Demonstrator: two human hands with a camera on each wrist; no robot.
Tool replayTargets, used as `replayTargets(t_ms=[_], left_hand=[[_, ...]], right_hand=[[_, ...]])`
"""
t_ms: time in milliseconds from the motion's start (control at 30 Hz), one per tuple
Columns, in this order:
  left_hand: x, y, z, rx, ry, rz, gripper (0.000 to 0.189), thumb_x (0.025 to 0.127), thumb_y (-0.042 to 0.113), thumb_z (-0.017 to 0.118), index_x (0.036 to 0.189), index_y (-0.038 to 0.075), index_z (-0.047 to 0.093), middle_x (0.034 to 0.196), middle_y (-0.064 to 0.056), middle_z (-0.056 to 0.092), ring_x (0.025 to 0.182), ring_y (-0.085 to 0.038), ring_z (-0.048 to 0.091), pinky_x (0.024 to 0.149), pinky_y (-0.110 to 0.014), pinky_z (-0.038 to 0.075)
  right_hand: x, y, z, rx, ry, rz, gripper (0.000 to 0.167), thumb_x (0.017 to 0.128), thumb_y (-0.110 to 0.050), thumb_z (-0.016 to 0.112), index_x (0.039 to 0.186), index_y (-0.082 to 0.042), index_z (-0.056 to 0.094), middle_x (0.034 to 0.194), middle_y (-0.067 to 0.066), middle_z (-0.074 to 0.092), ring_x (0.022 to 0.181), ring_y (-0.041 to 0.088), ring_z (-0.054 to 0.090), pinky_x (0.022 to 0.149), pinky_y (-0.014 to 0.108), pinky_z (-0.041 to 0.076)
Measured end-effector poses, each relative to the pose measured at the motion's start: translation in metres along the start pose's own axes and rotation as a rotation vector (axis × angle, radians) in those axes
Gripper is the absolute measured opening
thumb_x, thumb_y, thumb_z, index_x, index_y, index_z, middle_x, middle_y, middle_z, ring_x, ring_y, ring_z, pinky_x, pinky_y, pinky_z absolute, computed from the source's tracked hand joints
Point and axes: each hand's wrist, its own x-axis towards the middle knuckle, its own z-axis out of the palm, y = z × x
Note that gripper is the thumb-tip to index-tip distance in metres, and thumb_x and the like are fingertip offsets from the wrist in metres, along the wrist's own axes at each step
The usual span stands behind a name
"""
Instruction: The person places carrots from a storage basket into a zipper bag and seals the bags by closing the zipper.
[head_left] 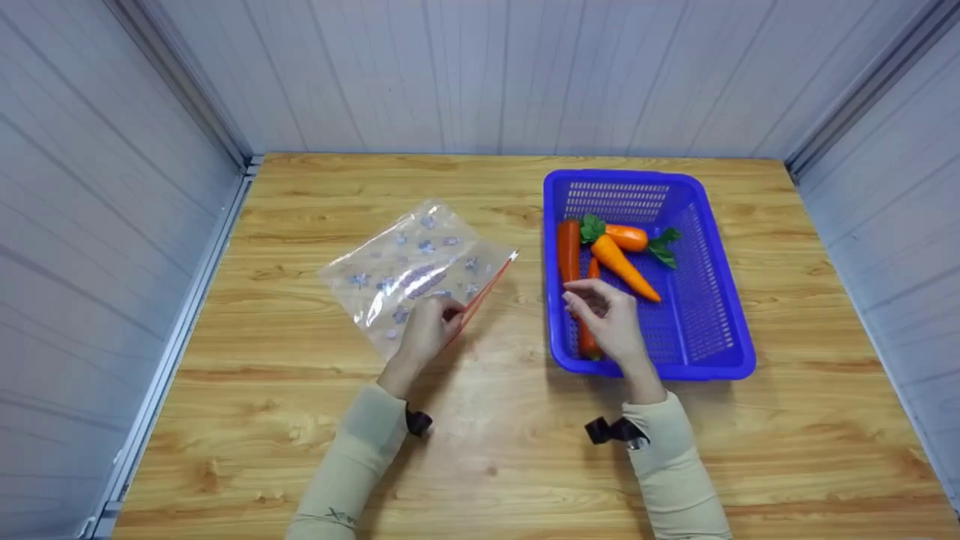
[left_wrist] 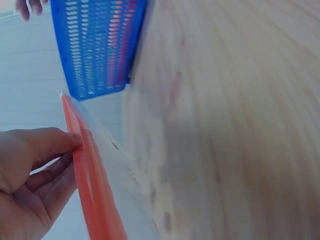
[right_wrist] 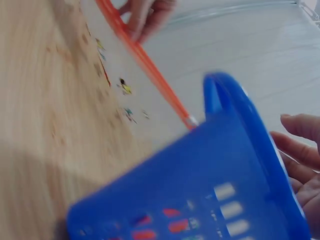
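Observation:
A clear zip bag (head_left: 409,274) with printed figures lies slanted on the table, its red zip edge (head_left: 484,294) toward the basket. My left hand (head_left: 429,328) pinches that red edge between thumb and fingers, and the left wrist view shows the edge raised off the tabletop. Over the near left part of a blue plastic basket (head_left: 721,307), my right hand (head_left: 611,319) hovers with loosely bent fingers and nothing in them. Inside the basket are an orange carrot (head_left: 626,268) with green leaves, another leafy carrot (head_left: 627,238), and long red-orange pieces (head_left: 568,247), one partly hidden by my right hand.
The wooden table (head_left: 480,465) carries the bag on the left and the basket on the right. Pale panel walls (head_left: 465,75) stand behind and at both sides. A narrow strip of tabletop separates the bag's zip end from the basket's raised rim.

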Motion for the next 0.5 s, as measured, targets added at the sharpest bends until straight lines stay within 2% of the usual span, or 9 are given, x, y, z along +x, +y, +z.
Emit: replayTargets(t_ms=[100, 267, 500], left_hand=[[0.001, 0.009, -0.002, -0.02, 0.002, 0.012, 0.008, 0.076, -0.004, 0.061, 0.079, -0.003, 0.067, 0.073, -0.009, 0.063, 0.067, -0.018, 0.059, 0.061, -0.029, 0.049], [0.003, 0.023, -0.004, -0.043, -0.002, 0.048, 0.007, 0.076, -0.004, 0.06, 0.081, -0.005, 0.066, 0.073, -0.011, 0.063, 0.067, -0.02, 0.059, 0.061, -0.027, 0.049], [0.003, 0.041, -0.001, -0.078, 0.014, 0.055, 0.007, 0.078, -0.002, 0.06, 0.081, -0.004, 0.065, 0.075, -0.011, 0.062, 0.067, -0.019, 0.06, 0.06, -0.025, 0.049]], right_hand=[[0.0, 0.0, 0.009, 0.016, -0.012, 0.016, 0.018, 0.082, 0.002, 0.059, 0.095, 0.014, 0.06, 0.079, 0.026, 0.061, 0.067, 0.033, 0.06, 0.058, 0.023, 0.05], [-0.001, -0.003, 0.024, 0.068, -0.05, 0.026, 0.016, 0.082, 0.003, 0.057, 0.094, 0.014, 0.059, 0.081, 0.027, 0.061, 0.068, 0.038, 0.059, 0.059, 0.036, 0.051], [-0.001, -0.006, 0.042, 0.098, -0.092, -0.005, 0.013, 0.081, 0.004, 0.058, 0.091, 0.012, 0.06, 0.081, 0.025, 0.061, 0.066, 0.038, 0.06, 0.058, 0.03, 0.052]])
